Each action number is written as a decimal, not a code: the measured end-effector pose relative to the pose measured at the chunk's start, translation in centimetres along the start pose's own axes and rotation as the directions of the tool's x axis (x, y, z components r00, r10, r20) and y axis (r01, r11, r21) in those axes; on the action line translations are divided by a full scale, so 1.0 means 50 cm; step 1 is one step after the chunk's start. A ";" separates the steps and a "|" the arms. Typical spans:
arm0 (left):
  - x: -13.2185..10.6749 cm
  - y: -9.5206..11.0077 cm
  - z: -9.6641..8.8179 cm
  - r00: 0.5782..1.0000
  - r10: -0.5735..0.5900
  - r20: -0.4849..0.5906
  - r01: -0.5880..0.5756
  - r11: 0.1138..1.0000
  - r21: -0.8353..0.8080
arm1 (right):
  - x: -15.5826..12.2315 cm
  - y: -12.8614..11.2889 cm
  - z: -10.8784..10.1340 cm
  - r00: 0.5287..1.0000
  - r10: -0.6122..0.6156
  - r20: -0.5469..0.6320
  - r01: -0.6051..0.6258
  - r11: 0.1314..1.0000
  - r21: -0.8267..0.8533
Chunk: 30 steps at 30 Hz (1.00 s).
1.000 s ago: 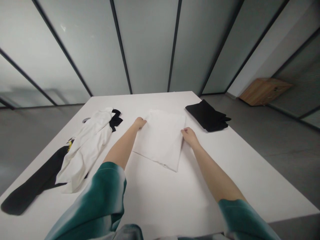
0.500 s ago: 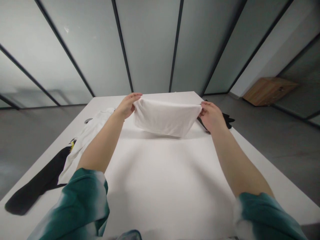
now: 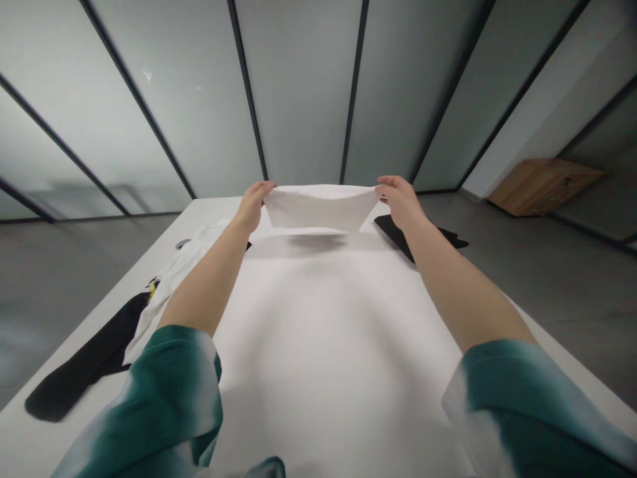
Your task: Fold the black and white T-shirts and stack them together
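A folded white cloth hangs in the air above the far part of the white table, stretched between both my hands. My left hand is closed on its left edge. My right hand is closed on its right edge. Both arms reach forward over the table, in green-and-white sleeves. The cloth casts a shadow on the tabletop just below it.
A rumpled white garment lies at the left over a long black garment. A folded black cloth sits at the far right, partly behind my right arm. Frosted glass panels stand beyond the table; a wooden cabinet is at the right.
The white cloth lay flat on the table with my hands at its sides; both hands have lifted it up and carried it farther away, now held taut in the air.
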<state>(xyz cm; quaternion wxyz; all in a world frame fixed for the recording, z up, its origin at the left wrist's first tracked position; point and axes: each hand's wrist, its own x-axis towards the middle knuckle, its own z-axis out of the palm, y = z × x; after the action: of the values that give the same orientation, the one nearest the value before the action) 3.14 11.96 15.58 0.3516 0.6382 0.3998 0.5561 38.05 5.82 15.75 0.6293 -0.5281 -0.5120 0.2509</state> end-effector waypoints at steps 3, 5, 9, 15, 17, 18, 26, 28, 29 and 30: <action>-0.102 -0.003 -0.052 0.996 -0.016 0.085 0.006 0.993 0.119 | -0.093 0.009 -0.042 0.996 -0.018 0.084 0.027 0.994 -0.106; -0.190 -0.029 -0.095 0.967 -0.170 0.190 0.121 0.962 0.246 | -0.173 0.033 -0.079 0.978 0.033 0.205 0.020 0.967 -0.253; -0.335 -0.116 -0.151 0.915 -0.390 0.106 0.296 0.826 0.480 | -0.292 0.104 -0.120 0.967 0.086 0.240 0.063 0.832 -0.551; -0.413 -0.126 -0.068 0.929 -0.169 0.330 -0.126 0.692 0.710 | -0.324 0.186 -0.030 0.816 0.073 0.574 0.387 0.669 -0.635; -0.419 -0.107 -0.027 0.847 -0.166 0.504 -0.317 0.603 0.732 | -0.328 0.197 0.006 0.735 0.101 0.671 0.495 0.597 -0.632; -0.418 -0.101 -0.011 0.807 -0.191 0.559 -0.381 0.556 0.739 | -0.333 0.199 0.020 0.711 0.129 0.692 0.525 0.558 -0.643; -0.369 -0.118 0.004 0.942 -0.216 0.258 -0.180 0.326 0.928 | -0.366 0.136 0.053 0.756 0.133 0.641 0.536 0.437 -0.722; -0.382 -0.113 0.016 0.917 -0.220 0.334 -0.234 0.383 0.894 | -0.374 0.130 0.054 0.745 0.111 0.658 0.551 0.455 -0.700; -0.392 -0.112 0.024 0.889 -0.224 0.398 -0.285 0.410 0.867 | -0.379 0.131 0.054 0.739 0.123 0.662 0.554 0.449 -0.701; -0.400 -0.111 0.033 0.862 -0.228 0.453 -0.330 0.427 0.842 | -0.385 0.133 0.055 0.736 0.151 0.660 0.549 0.437 -0.712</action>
<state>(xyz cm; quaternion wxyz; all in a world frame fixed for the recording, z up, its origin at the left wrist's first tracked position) 2.88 -3.68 1.80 0.0282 0.8583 0.5064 0.0779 30.32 -7.46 2.07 0.0745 -0.5830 -0.8085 0.0300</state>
